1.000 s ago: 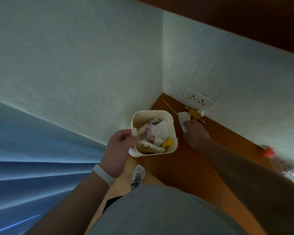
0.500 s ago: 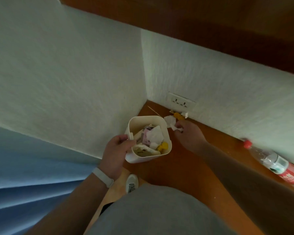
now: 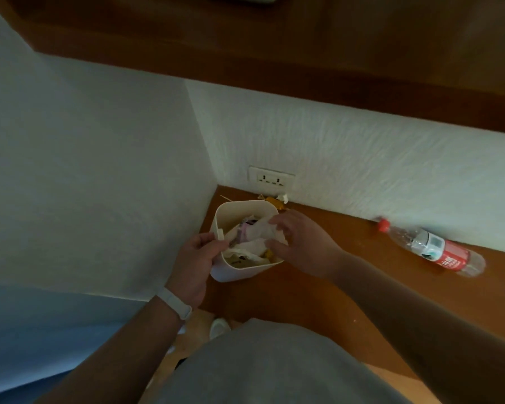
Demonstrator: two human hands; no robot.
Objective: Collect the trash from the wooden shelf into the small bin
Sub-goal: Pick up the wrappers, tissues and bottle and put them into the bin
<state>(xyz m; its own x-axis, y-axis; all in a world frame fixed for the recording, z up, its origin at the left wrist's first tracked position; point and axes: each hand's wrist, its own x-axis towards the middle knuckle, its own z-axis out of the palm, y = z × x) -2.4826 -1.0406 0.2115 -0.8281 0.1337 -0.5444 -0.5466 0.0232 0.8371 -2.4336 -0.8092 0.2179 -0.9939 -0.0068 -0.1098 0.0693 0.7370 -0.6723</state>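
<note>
The small cream bin [image 3: 239,268] is full of crumpled paper and wrappers, and my left hand [image 3: 196,258] grips it by its left rim above the wooden shelf [image 3: 347,287]. Over the bin's right side hovers my right hand [image 3: 301,243], fingers spread, with white tissue [image 3: 263,228] lying in the bin just under the fingertips. Small scraps stay in the shelf's corner below the socket: a yellow wrapper [image 3: 274,202], a white paper bit [image 3: 282,197] and a thin stick [image 3: 225,197]. An empty plastic bottle [image 3: 432,247] with a red cap and red label lies on its side against the wall.
White walls close the corner at left and behind. A double wall socket [image 3: 270,178] sits just above the shelf. A dark wooden shelf [image 3: 303,53] overhangs above. My grey clothing and a shoe [image 3: 217,328] fill the lower view.
My right hand lifted a white tissue from the shelf corner, carried it over the bin and opened above it. The view shifted, bringing the bottle fully into sight.
</note>
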